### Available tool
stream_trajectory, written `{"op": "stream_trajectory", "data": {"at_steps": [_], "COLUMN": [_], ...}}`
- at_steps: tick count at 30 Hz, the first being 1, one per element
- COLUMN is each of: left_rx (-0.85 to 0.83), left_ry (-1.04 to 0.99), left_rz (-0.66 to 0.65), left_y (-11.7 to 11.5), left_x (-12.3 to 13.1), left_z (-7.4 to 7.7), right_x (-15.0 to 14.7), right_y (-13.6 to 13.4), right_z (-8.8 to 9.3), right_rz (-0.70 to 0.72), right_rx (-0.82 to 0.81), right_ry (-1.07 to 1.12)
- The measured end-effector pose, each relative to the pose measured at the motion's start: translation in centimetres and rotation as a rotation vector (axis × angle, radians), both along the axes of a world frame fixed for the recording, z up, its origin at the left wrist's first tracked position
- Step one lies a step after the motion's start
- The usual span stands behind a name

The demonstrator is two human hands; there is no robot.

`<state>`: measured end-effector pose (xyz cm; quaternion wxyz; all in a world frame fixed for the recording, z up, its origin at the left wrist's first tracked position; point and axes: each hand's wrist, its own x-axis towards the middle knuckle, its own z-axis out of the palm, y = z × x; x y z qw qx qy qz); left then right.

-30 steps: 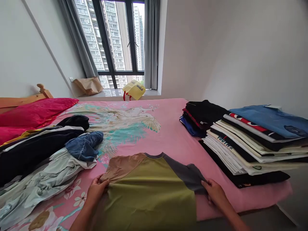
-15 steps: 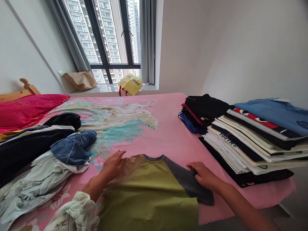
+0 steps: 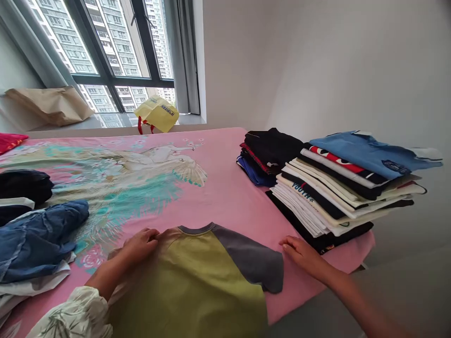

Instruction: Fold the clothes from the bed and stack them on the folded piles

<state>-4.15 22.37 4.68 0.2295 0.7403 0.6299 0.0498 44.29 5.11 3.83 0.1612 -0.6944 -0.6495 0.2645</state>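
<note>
L hand point(image 3: 141, 245) on 1 shirt point(image 3: 199, 277), grip unclear; R hand point(image 3: 300, 253) empty, fingers loose, nr 2 clothes stacks point(image 3: 327, 190).

Olive-green, grey-sleeved fabric shirt point(image 3: 204, 277) lies front centre on pink patterned bedsheet point(image 3: 218, 197). Left of it: crumpled blue cloth garment point(image 3: 42, 234). Right: multicoloured stack of folded garments point(image 3: 334, 192). Behind, by the window: yellow printed bag point(image 3: 158, 112).

Across the pink bedsheet point(image 3: 225, 202) lies an olive raglan T-shirt point(image 3: 200, 281), the left hand point(image 3: 141, 245) at its tan shoulder point(image 3: 169, 236), the right hand point(image 3: 299, 253) just beside its gray sleeve point(image 3: 262, 260). Folded clothes point(image 3: 317, 202) stand stacked near the bed's right edge.
</note>
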Motion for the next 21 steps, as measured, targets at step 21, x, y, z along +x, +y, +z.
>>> {"op": "stream_trajectory", "data": {"at_steps": [21], "left_rx": [-0.138], "left_ry": [0.262], "left_rz": [-0.044], "left_y": [2.1], "left_x": [-5.5], "left_z": [1.2], "right_x": [-7.1], "right_y": [9.4], "right_z": [0.8], "right_rz": [0.121], "right_rx": [0.058], "right_ry": [-0.093]}}
